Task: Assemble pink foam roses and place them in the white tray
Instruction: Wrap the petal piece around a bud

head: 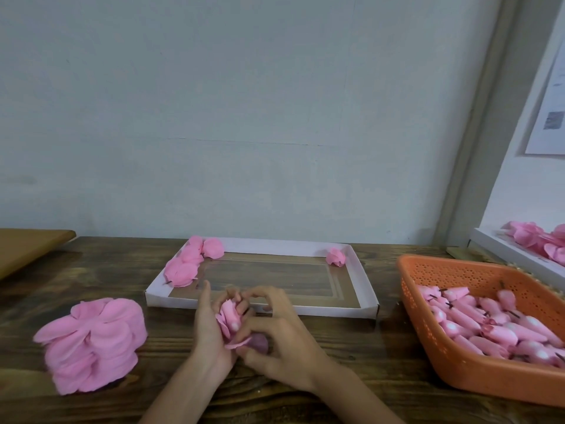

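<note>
A half-wrapped pink foam rose (230, 322) sits between my two hands just in front of the white tray (263, 308). My left hand (211, 328) cups it from the left, fingers curled round the petals. My right hand (275, 335) pinches the petals from the right, and its thumb presses near the base. Inside the tray, several finished roses (191, 264) lie along the left side and one rose (335, 257) lies in the far right corner. A stack of loose pink petals (91, 344) stands on the table to the left.
An orange perforated basket (470, 371) full of pink buds (489, 325) sits at the right. Behind it stands a second white tray (501, 250) holding pink roses. A brown board (27, 249) lies at the far left. The wooden table meets a grey wall.
</note>
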Motion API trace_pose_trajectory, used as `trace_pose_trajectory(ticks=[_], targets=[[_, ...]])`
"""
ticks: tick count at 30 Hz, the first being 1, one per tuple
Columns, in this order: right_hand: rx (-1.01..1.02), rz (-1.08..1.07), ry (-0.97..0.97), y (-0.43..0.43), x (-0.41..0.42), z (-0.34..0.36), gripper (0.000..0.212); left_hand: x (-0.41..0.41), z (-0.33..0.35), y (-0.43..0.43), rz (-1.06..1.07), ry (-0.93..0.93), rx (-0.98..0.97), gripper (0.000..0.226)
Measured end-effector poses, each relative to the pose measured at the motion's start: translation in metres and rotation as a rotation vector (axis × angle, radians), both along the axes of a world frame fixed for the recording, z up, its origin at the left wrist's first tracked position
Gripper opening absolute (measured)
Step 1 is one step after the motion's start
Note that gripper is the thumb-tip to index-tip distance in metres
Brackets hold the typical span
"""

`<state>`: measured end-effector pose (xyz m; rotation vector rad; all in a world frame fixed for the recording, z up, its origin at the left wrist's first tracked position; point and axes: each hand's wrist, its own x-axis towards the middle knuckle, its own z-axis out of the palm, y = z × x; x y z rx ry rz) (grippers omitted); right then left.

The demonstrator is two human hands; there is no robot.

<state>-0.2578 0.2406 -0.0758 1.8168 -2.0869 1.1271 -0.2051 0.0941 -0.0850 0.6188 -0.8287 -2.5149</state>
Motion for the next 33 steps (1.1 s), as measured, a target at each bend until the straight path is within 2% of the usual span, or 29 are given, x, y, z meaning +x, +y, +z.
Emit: trace_pose_trajectory(ticks=[3,7,10,15,21,25,33], targets=[[-0.040,-0.032,-0.034,-0.001,-0.001,-0.003,0.011,0.000,-0.003,0.000,0.001,0.041,-0.038,0.059],[-0.098,-0.121,-0.072,-0.005,0.000,-0.009,0.012,0.001,-0.004,0.004,-0.045,0.128,-0.205,0.070],[-0.121,-0.159,-0.086,-0.008,0.001,-0.010,0.017,0.001,-0.004,0.005,-0.033,0.151,-0.277,0.070],[-0.147,-0.251,-0.034,-0.012,0.001,-0.010,0.021,-0.002,-0.001,0.006,0.012,0.221,-0.252,0.066],[-0.124,-0.156,0.026,-0.010,0.001,-0.010,0.012,-0.001,-0.006,0.005,0.004,0.150,-0.327,0.062],[-0.153,-0.197,0.084,-0.011,0.003,-0.010,0.010,-0.001,-0.007,0.007,-0.019,0.143,-0.332,0.062],[-0.228,-0.289,0.008,-0.009,0.003,-0.010,0.021,-0.001,-0.007,0.012,-0.095,0.170,-0.387,0.058]])
